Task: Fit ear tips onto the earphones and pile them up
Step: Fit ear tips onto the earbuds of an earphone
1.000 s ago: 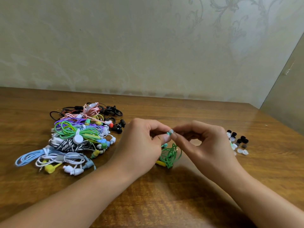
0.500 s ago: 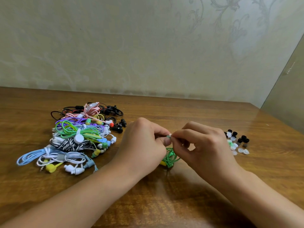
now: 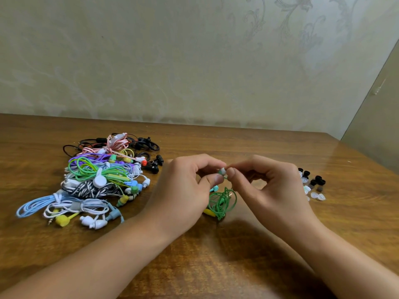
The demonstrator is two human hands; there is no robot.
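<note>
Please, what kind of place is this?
Probably a room in a home, not a factory: a polished wooden table stands against wallpaper with a floral pattern, and the pile of earphones lies loose on it.

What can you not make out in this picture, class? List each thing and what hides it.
1. Whether the tip is seated on the earbud: head view, fingertips of the left hand and right hand cover it.
2. Count of loose tips: the right hand hides some.
3. Lower earphones in the pile: covered by cables.
</note>
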